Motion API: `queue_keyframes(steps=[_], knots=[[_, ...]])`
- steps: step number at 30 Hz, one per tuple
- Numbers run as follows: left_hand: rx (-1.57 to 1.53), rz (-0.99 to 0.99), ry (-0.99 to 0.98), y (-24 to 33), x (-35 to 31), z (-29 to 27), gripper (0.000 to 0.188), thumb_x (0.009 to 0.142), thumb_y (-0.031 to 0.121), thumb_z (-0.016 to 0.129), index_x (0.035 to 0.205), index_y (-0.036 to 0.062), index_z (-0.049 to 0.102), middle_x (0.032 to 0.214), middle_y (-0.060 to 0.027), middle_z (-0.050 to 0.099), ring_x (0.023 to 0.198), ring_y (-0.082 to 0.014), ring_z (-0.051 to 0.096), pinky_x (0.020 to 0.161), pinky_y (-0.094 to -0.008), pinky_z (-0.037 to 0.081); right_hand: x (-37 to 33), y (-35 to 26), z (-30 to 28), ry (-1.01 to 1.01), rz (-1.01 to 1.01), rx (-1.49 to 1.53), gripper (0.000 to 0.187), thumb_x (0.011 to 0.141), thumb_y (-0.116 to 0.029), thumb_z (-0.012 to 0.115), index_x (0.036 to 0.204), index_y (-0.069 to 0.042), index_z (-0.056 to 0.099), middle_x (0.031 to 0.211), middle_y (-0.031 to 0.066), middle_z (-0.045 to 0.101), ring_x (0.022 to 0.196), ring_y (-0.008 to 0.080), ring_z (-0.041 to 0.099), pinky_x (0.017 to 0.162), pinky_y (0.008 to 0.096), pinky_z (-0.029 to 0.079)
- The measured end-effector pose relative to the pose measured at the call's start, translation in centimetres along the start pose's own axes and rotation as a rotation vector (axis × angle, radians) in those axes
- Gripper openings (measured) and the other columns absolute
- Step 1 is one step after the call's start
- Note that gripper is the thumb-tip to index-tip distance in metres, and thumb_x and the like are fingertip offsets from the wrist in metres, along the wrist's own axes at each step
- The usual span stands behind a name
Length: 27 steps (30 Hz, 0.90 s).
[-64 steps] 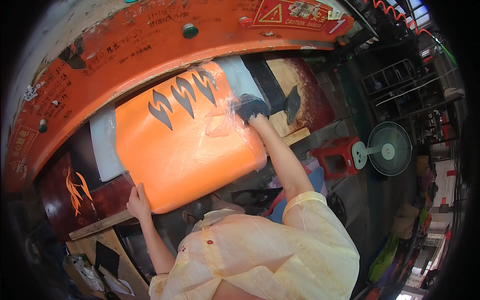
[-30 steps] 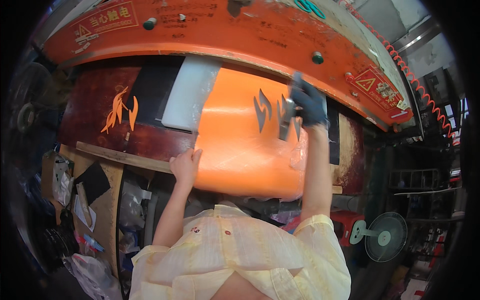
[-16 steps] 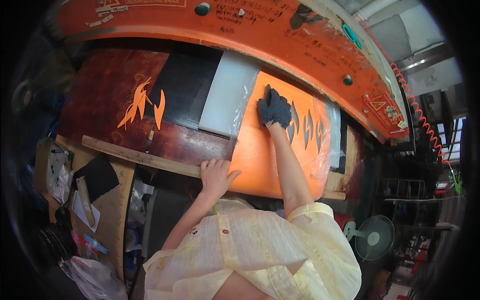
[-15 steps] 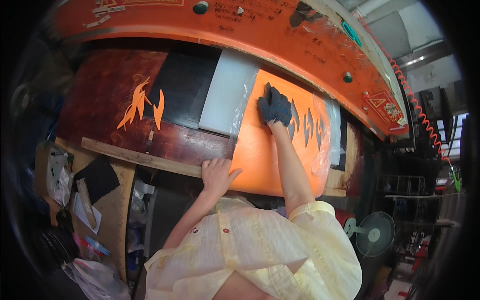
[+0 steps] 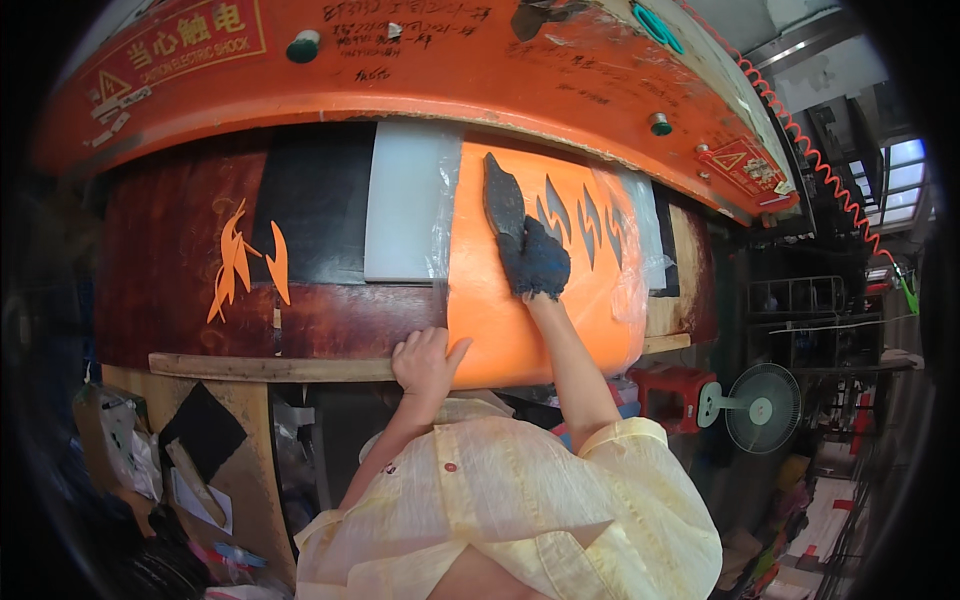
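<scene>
A bright orange sheet [image 5: 500, 345] lies on the press bed, with several flame-shaped cut-outs [image 5: 588, 225] showing dark grey in its right half. In a dark glove, my right hand [image 5: 541, 262] grips the lower end of a dark, pointed, flame-shaped cutting die [image 5: 504, 198]. This die is over the sheet, left of the cut-outs; I cannot tell whether it touches the sheet. Bare, my left hand [image 5: 424, 365] rests at the bed's front edge by the sheet's near left corner, thumb apart from the fingers and nothing held.
Loose orange cut pieces [image 5: 234, 265] lie on the brown board [image 5: 330, 325] at left. A white slab [image 5: 400, 215] adjoins the sheet. The orange press beam [image 5: 400, 90] spans the far side. A fan [image 5: 762, 408] stands at right; a wooden strip [image 5: 270, 368] edges the bed.
My right hand has come nearer to me over the sheet, and the die in it now shows clearly. My left hand stays at the edge. The whole view has shifted.
</scene>
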<state>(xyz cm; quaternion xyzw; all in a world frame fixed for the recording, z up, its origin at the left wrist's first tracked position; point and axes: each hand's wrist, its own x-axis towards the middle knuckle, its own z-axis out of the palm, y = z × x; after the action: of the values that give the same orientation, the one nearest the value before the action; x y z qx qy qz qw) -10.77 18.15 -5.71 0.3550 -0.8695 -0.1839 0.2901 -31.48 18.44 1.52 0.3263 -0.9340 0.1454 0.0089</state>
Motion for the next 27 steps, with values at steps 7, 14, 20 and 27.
queue_keyframes(steps=[7,14,20,27], knots=[[0.004,-0.055,-0.058,-1.1,2.7,0.8,0.036,0.076,0.043,0.067,0.065,0.0120,0.051,0.065,-0.0038,0.053,0.064,-0.0236,0.055,0.057,-0.0376,0.039,3.2,-2.4,0.4,-0.182,0.155,-0.048,0.050,0.083,-0.052,0.051,0.105,-0.007,0.058,0.090,0.0190,0.067,0.084,0.0359,0.065,0.075,0.0449,0.050],[-0.029,-0.117,-0.193,-1.8,10.0,2.8,0.039,0.076,0.043,0.067,0.066,0.0087,0.052,0.066,-0.0070,0.056,0.064,-0.0274,0.057,0.058,-0.0413,0.042,12.2,5.1,-0.5,-0.217,-0.102,0.078,0.038,0.087,-0.039,0.045,0.107,-0.008,0.057,0.104,0.0116,0.063,0.102,0.0284,0.059,0.083,0.0376,0.047],[0.027,-0.093,-0.195,-3.2,13.7,4.2,0.040,0.077,0.045,0.065,0.066,0.0086,0.053,0.066,-0.0078,0.058,0.065,-0.0280,0.058,0.059,-0.0424,0.042,19.1,9.5,-7.6,0.378,0.251,0.919,0.015,0.090,-0.020,0.044,0.092,-0.010,0.056,0.079,0.0059,0.057,0.065,0.0209,0.058,0.056,0.0342,0.045],[0.028,-0.061,-0.077,-4.0,19.0,6.7,0.041,0.077,0.047,0.065,0.064,0.0096,0.053,0.063,-0.0071,0.058,0.063,-0.0269,0.058,0.059,-0.0417,0.044,12.3,11.7,-2.0,0.103,0.047,0.481,0.020,0.091,-0.020,0.054,0.091,-0.001,0.060,0.079,0.0092,0.061,0.074,0.0170,0.059,0.069,0.0289,0.045]])
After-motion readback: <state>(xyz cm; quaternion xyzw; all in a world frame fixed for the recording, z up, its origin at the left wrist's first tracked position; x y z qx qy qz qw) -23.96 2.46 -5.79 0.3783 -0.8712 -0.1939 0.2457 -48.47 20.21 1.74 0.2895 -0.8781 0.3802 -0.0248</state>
